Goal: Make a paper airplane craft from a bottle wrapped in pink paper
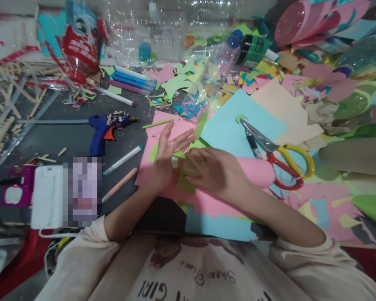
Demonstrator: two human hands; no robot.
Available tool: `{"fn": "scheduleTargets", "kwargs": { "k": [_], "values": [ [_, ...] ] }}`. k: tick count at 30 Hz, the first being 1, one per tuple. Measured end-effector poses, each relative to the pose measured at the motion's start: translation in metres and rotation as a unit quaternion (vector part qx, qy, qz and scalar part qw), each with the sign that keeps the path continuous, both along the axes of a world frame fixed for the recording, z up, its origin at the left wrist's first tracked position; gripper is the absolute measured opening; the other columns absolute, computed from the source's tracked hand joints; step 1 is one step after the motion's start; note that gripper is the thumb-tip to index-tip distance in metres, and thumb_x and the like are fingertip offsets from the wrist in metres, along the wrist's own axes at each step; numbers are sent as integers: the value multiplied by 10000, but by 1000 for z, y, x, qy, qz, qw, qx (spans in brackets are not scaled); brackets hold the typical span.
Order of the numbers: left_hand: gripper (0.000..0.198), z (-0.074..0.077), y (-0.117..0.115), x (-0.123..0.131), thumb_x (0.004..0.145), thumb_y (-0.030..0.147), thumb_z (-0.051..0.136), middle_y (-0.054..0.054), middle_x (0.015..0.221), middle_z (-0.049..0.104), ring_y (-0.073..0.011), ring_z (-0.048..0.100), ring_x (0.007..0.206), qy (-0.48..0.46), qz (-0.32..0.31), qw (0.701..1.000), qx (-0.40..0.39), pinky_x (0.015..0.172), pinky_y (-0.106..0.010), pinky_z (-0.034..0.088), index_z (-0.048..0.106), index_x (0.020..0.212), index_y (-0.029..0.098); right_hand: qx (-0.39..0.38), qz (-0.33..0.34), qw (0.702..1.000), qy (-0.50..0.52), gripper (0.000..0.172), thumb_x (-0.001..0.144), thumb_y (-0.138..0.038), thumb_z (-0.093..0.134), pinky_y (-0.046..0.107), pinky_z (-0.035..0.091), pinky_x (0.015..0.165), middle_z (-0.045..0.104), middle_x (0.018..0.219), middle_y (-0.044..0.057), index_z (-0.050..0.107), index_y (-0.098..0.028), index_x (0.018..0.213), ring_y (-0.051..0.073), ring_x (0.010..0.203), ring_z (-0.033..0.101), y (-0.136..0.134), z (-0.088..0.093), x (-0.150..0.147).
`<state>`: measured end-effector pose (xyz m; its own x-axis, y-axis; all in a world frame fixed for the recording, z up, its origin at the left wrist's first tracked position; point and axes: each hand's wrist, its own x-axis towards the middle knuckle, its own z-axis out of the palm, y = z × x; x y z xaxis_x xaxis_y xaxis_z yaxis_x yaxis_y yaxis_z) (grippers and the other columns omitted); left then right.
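My left hand [166, 156] lies with fingers stretched out and apart over a light green paper piece [184, 177] on a pink sheet [171, 127]. My right hand [214, 169] is curled beside it, fingers pressed onto the same green paper where a small white piece shows between the two hands. A pink paper roll [258, 171] lies just right of my right hand. Scissors with red and yellow handles [278, 154] rest open on a light blue sheet [228, 125].
A blue glue gun [105, 129], markers [131, 79] and pens [122, 160] lie to the left on the dark table. Clear plastic bottles [213, 75], paper scraps and wooden sticks [6, 113] crowd the back. A white phone [47, 196] sits near left.
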<state>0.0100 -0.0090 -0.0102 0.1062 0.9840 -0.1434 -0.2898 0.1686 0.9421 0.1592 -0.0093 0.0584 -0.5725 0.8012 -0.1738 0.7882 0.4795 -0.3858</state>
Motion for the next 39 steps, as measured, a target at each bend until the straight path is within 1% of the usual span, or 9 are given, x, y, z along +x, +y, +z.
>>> {"fn": "scheduleTargets", "kwargs": {
  "k": [6,12,16,19,24,28,31,34,39],
  "values": [
    [610,-2,5,-3,907,484,573,-99,1345,623,-273,680,1132,43,-20,999,26,804,-368,590,326,1454,377,21,8,1000,3,138,832,-234,645,298,354,627,735,904,78,634,-154,944,205,776,640,-1,-7,1],
    [714,-2,4,-4,873,382,605,-86,1363,614,-255,715,1052,24,-31,999,-4,614,-261,558,235,1483,400,37,16,999,-7,184,817,-188,640,309,383,646,743,940,111,645,-121,988,220,808,656,-2,-8,-1],
    [718,-4,5,-8,855,369,625,-58,1426,570,-254,708,1064,35,-44,998,8,603,-251,549,262,1474,395,36,19,999,-12,129,821,-153,613,312,388,652,736,891,106,643,-128,944,217,798,653,-2,-7,-4],
    [679,-3,5,-8,864,351,598,-58,1437,563,-239,714,1030,41,-52,998,14,625,-267,563,289,1468,381,28,20,999,-16,157,819,-147,606,322,386,643,734,902,108,638,-122,971,230,794,657,-2,-6,-4],
    [449,3,4,-4,892,404,545,-104,1318,637,-242,687,1087,69,-29,997,33,865,-373,578,511,1315,256,3,16,1000,-2,149,832,-182,624,323,367,636,724,923,98,624,-125,970,242,793,655,0,4,3],
    [408,1,5,-8,891,497,590,-98,1279,637,-229,621,1179,116,-40,984,126,1018,-390,500,606,1204,236,23,4,1000,9,52,868,-189,597,302,328,627,710,847,70,611,-155,904,212,734,634,5,17,16],
    [354,-1,7,-12,862,470,661,-77,1144,658,-197,630,1050,216,-19,954,206,882,-327,526,662,1136,245,74,-5,996,-44,61,874,-185,571,308,286,598,709,805,87,616,-154,901,231,705,632,10,21,25],
    [255,-1,8,-14,877,400,655,-63,1023,663,-165,621,888,278,-21,930,240,722,-279,513,686,1067,233,101,-4,992,-73,82,884,-229,566,303,265,580,711,791,82,617,-168,905,233,686,631,13,21,31],
    [165,-6,9,-10,852,223,587,-50,1011,664,-142,639,850,272,-10,940,207,712,-255,520,650,1004,209,106,3,990,-90,144,867,-281,611,306,323,608,729,834,86,623,-168,957,239,708,650,16,18,37]
  ]
}}
